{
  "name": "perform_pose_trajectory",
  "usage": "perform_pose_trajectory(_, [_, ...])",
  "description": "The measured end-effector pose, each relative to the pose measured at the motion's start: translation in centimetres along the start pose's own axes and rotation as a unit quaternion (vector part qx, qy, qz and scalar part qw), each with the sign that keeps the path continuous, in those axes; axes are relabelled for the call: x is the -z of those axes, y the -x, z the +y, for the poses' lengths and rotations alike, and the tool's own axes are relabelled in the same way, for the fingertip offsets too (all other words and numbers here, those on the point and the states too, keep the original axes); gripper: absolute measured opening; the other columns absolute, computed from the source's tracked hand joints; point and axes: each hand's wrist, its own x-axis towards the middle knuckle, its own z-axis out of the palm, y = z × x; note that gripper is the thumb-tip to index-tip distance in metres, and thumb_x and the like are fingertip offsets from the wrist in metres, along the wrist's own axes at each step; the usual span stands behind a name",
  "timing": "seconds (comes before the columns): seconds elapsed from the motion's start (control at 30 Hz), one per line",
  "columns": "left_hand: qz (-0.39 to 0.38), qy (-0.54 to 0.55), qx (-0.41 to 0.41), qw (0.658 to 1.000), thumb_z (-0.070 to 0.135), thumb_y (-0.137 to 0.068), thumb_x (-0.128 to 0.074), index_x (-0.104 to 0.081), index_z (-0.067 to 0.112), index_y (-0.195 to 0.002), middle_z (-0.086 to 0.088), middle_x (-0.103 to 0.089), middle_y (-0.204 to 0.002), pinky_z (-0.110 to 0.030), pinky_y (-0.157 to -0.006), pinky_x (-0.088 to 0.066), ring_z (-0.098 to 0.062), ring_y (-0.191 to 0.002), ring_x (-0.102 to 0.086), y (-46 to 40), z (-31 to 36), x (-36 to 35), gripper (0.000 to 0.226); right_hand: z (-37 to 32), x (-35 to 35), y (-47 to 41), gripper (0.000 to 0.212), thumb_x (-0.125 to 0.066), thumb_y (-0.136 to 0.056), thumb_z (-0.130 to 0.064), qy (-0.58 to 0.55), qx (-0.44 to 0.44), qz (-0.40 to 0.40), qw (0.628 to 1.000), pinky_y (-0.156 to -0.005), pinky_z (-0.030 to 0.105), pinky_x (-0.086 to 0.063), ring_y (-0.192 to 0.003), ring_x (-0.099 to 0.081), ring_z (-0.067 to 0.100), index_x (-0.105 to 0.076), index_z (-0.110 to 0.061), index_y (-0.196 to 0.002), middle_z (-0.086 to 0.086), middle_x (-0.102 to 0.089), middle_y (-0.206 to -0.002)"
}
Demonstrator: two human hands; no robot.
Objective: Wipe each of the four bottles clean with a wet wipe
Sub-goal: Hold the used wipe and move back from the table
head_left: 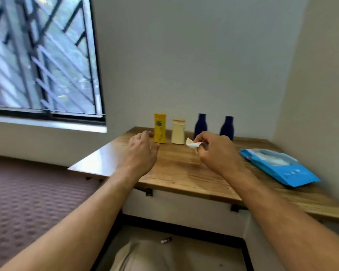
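The right hand (213, 148) pinches a white wipe (192, 144) before four upright bottles (178, 132) (two dark blue); the left hand (143, 147) hovers relaxed, grasping nothing, above the surface (176, 169).

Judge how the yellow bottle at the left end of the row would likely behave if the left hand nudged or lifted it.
The yellow bottle stands tall and narrow on the wooden table, so a push near its top would probably tip it. It looks like plastic: likely light and not fragile. Its flat-sided shape suggests it would not roll.
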Motion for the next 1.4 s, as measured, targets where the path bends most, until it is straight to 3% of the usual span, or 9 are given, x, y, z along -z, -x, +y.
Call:
perform_pose_trajectory(0.17, [0.070, -0.030, 0.086, 0.993, 0.027, -0.099, -0.056, -0.050, 0.011, -0.137, -0.010, -0.055, -0.137, -0.033, -0.111, -0.030, -0.026, -0.137, -0.039, 5.4, -10.9, 6.6, 0.041, -9.3, -7.6, 0.1, 0.011, -0.061, -0.089, -0.024, -0.051, 0.094, -0.039, 0.994, -0.045, 0.011, -0.034, -0.055, -0.056, 0.005, -0.063, -0.032, -0.095, -0.013, -0.065, -0.077])
perform_pose_trajectory(0.27, [0.106, -0.047, 0.134, 0.984, 0.024, -0.097, -0.059, -0.052, 0.011, -0.136, -0.011, -0.056, -0.137, -0.034, -0.112, -0.031, -0.026, -0.135, -0.041, 9.5, -17.5, 9.0, 0.041, -14.8, -13.9, 0.6, 0.012, -0.060, -0.082, -0.020, -0.093, 0.123, -0.071, 0.986, -0.057, 0.027, -0.045, -0.067, -0.062, 0.020, -0.062, -0.028, -0.091, -0.008, -0.069, -0.079])
perform_pose_trajectory(0.53, [0.094, -0.101, 0.266, 0.954, 0.016, -0.095, -0.062, -0.058, 0.007, -0.131, -0.016, -0.061, -0.127, -0.038, -0.105, -0.036, -0.035, -0.122, -0.051, 19.8, -31.3, 7.8, 0.038, -24.0, -32.7, 5.7, 0.017, -0.054, -0.076, -0.022, -0.101, 0.187, -0.308, 0.927, -0.074, 0.037, -0.053, -0.086, -0.064, 0.029, -0.065, -0.026, -0.088, 0.000, -0.069, -0.092])
perform_pose_trajectory(0.77, [0.022, -0.106, 0.352, 0.930, 0.016, -0.100, -0.053, -0.057, 0.012, -0.132, -0.006, -0.062, -0.127, -0.033, -0.102, -0.040, -0.023, -0.119, -0.053, 27.8, -35.8, 1.1, 0.033, -22.3, -45.4, 13.4, 0.021, -0.056, -0.079, -0.020, -0.031, 0.120, -0.507, 0.853, -0.079, 0.032, -0.053, -0.093, -0.066, 0.026, -0.071, -0.028, -0.092, 0.002, -0.070, -0.097])
perform_pose_trajectory(0.9, [-0.030, -0.104, 0.400, 0.910, 0.016, -0.102, -0.049, -0.056, 0.013, -0.134, -0.005, -0.060, -0.133, -0.034, -0.108, -0.038, -0.020, -0.128, -0.051, 31.9, -37.1, -1.9, 0.034, -20.1, -49.2, 17.3, 0.030, -0.050, -0.077, -0.011, -0.013, 0.063, -0.563, 0.824, -0.078, 0.033, -0.055, -0.088, -0.066, 0.027, -0.073, -0.026, -0.091, 0.005, -0.070, -0.093])
perform_pose_trajectory(1.07, [-0.090, -0.080, 0.488, 0.864, 0.025, -0.106, -0.039, -0.044, 0.020, -0.147, 0.000, -0.045, -0.152, -0.032, -0.115, -0.031, -0.011, -0.149, -0.026, 36.2, -37.8, -5.2, 0.042, -19.1, -51.5, 21.3, 0.032, -0.046, -0.088, -0.015, 0.015, 0.048, -0.638, 0.768, -0.086, 0.037, -0.055, -0.099, -0.065, 0.029, -0.071, -0.018, -0.109, 0.008, -0.068, -0.110])
perform_pose_trajectory(1.23, [-0.145, -0.076, 0.505, 0.847, 0.027, -0.107, -0.034, -0.041, 0.018, -0.147, 0.000, -0.044, -0.152, -0.030, -0.114, -0.030, -0.014, -0.150, -0.024, 38.6, -38.0, -7.8, 0.042, -18.8, -52.4, 22.1, 0.043, -0.041, -0.099, -0.015, 0.043, 0.120, -0.702, 0.701, -0.110, 0.038, -0.037, -0.130, -0.047, 0.031, -0.045, -0.010, -0.142, 0.011, -0.048, -0.145])
perform_pose_trajectory(1.33, [-0.167, -0.067, 0.514, 0.839, 0.028, -0.107, -0.034, -0.039, 0.019, -0.149, 0.001, -0.043, -0.154, -0.029, -0.115, -0.029, -0.014, -0.152, -0.021, 39.7, -38.3, -8.7, 0.043, -17.2, -53.3, 24.7, 0.049, -0.040, -0.097, -0.012, 0.064, 0.093, -0.744, 0.658, -0.112, 0.038, -0.034, -0.133, -0.043, 0.031, -0.038, -0.007, -0.145, 0.011, -0.042, -0.148])
perform_pose_trajectory(1.4, [-0.180, -0.062, 0.517, 0.835, 0.028, -0.107, -0.033, -0.038, 0.019, -0.150, 0.002, -0.042, -0.155, -0.029, -0.116, -0.027, -0.014, -0.152, -0.020, 40.1, -38.7, -8.9, 0.044, -16.1, -53.7, 25.8, 0.045, -0.053, -0.092, -0.016, 0.079, 0.087, -0.773, 0.624, -0.104, 0.043, -0.043, -0.124, -0.051, 0.033, -0.051, -0.009, -0.136, 0.014, -0.053, -0.137])
